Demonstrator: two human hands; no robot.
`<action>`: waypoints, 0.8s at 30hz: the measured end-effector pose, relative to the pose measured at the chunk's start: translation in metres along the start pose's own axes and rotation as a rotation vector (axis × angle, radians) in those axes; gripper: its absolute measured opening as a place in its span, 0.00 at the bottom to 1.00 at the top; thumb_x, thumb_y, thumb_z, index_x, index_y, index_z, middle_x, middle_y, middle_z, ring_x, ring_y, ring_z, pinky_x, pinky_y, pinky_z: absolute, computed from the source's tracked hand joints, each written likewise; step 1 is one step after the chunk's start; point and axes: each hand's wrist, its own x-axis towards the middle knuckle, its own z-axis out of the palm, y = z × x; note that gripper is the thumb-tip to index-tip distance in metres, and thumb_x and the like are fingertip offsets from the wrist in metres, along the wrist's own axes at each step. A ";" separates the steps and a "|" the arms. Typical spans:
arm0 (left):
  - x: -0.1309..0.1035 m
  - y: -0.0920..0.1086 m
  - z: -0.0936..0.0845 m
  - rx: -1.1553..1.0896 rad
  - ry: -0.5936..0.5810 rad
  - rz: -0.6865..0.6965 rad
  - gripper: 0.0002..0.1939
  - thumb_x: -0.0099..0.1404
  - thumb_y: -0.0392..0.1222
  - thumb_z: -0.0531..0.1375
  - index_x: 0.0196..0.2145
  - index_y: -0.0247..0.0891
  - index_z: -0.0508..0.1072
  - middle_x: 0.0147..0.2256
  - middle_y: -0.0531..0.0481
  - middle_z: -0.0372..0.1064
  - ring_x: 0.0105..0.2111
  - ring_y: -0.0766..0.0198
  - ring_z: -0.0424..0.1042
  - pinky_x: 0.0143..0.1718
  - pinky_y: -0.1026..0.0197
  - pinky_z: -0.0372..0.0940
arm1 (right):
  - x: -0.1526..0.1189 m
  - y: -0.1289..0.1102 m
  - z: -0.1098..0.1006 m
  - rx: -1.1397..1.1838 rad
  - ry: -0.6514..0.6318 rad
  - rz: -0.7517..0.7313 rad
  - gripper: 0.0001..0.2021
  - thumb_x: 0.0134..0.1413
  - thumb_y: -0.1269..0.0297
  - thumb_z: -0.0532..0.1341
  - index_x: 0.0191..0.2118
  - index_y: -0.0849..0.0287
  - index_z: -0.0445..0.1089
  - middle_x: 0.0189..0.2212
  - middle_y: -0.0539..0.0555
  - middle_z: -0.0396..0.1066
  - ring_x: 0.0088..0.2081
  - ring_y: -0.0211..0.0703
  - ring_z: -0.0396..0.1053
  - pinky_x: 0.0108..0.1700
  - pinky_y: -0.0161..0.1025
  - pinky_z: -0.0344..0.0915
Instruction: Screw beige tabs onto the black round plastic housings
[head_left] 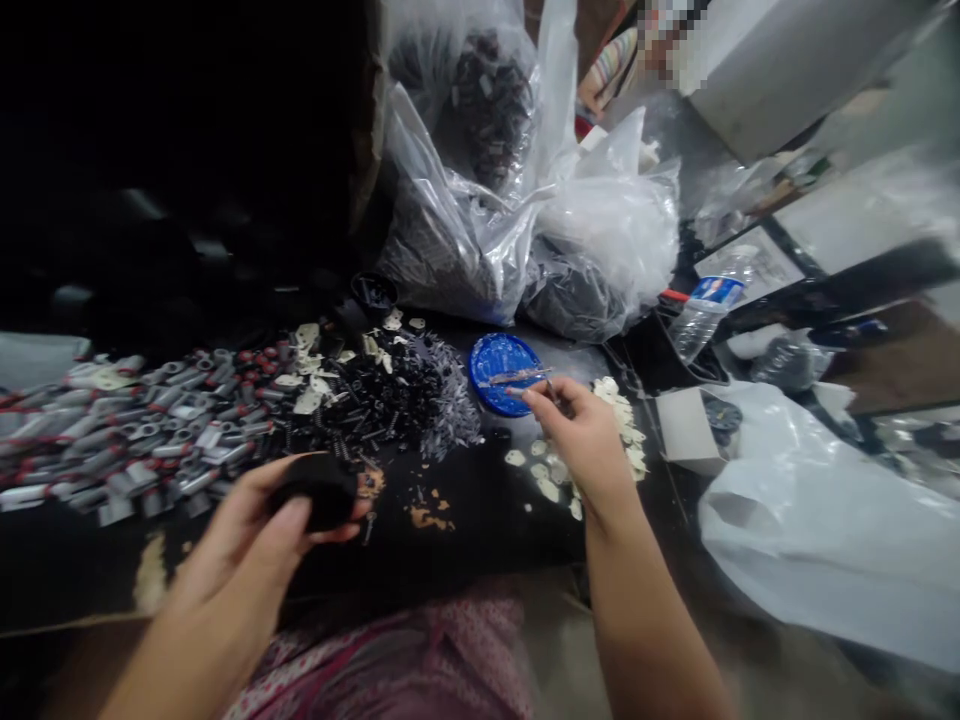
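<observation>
My left hand [262, 530] is wrapped round a black round part [319, 492] above the table's front edge. My right hand [574, 425] pinches something thin and small at the rim of a blue round lid [504, 362]; blur hides what it is. A brownish stick-like thing lies across the lid. Left of the lid are a heap of small black parts and springs [375, 400] and a pile of thin grey pieces [452, 405]. Pale flat pieces [547, 470] are scattered below and beside my right hand.
Grey tubes with red ends [180, 420] cover the table's left side. Plastic bags of parts [465, 230] stand at the back. A clear bottle [712, 300], a small white box [686, 430] and a white plastic bag [817, 520] are at the right.
</observation>
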 end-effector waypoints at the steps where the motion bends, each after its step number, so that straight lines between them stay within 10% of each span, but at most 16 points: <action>1: -0.001 0.000 0.009 -0.031 -0.006 -0.025 0.16 0.55 0.46 0.68 0.40 0.42 0.72 0.32 0.51 0.79 0.30 0.59 0.78 0.30 0.64 0.73 | -0.007 -0.007 0.005 0.108 -0.037 0.018 0.13 0.56 0.52 0.59 0.32 0.58 0.69 0.20 0.45 0.62 0.22 0.35 0.58 0.26 0.33 0.57; 5: 0.005 0.004 0.033 -0.127 -0.143 -0.221 0.12 0.58 0.45 0.66 0.40 0.39 0.74 0.36 0.47 0.79 0.33 0.57 0.79 0.30 0.62 0.74 | -0.029 -0.040 0.020 0.491 -0.219 0.119 0.11 0.53 0.54 0.63 0.31 0.58 0.69 0.19 0.44 0.62 0.20 0.32 0.57 0.23 0.32 0.54; 12: 0.008 0.006 0.035 -0.216 -0.286 -0.298 0.06 0.61 0.41 0.64 0.37 0.39 0.76 0.38 0.49 0.78 0.35 0.59 0.79 0.34 0.61 0.73 | -0.042 -0.073 0.025 0.384 -0.267 -0.004 0.05 0.54 0.62 0.62 0.31 0.56 0.71 0.27 0.48 0.74 0.29 0.37 0.69 0.31 0.34 0.64; 20: 0.001 0.005 0.019 0.425 -0.178 0.255 0.09 0.64 0.46 0.59 0.43 0.48 0.75 0.40 0.53 0.75 0.43 0.60 0.73 0.44 0.65 0.66 | -0.053 -0.076 0.021 0.135 -0.266 -0.159 0.04 0.56 0.61 0.62 0.32 0.53 0.72 0.28 0.47 0.74 0.30 0.40 0.69 0.34 0.38 0.63; 24: -0.001 0.010 0.016 0.531 -0.185 0.323 0.09 0.64 0.45 0.59 0.42 0.50 0.76 0.38 0.53 0.76 0.40 0.60 0.73 0.42 0.66 0.65 | -0.057 -0.077 0.019 0.079 -0.259 -0.236 0.03 0.57 0.61 0.62 0.33 0.52 0.72 0.28 0.47 0.74 0.31 0.40 0.68 0.36 0.39 0.62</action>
